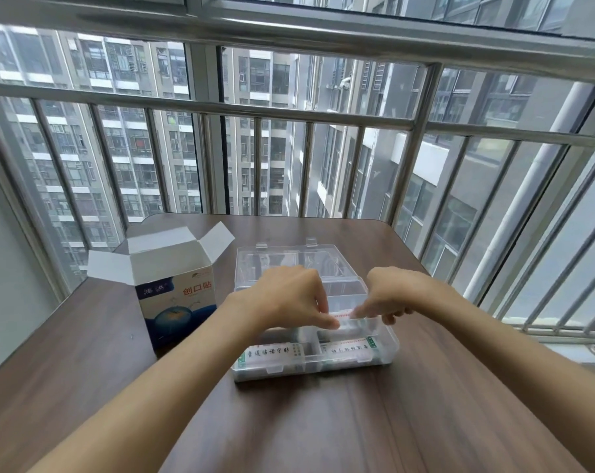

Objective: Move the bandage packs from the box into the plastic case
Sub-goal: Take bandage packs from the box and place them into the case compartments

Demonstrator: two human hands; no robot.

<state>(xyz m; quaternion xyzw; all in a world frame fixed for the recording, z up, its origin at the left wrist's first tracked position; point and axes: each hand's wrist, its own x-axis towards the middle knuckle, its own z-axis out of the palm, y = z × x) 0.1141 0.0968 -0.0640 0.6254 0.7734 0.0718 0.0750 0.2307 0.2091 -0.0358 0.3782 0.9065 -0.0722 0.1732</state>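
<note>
Head view: I see a dark wood-grain surface [374, 421] set against a barred window [289, 138]. Near the surface's left edge stands the box [177, 298], upright, its top flaps open. Just to its right, around the middle of the surface, lies the plastic case [315, 336], clear, its lid thrown back toward the far edge. Two bandage packs lie in the near compartments, the left pack [268, 357] and the right pack [350, 351], side by side. Both hands meet over the far-right compartment: my left hand [289, 295] and right hand [391, 295] pinch a third pack [344, 323] at its two ends with thumb and forefinger; whether it touches the compartment floor I cannot tell.
</note>
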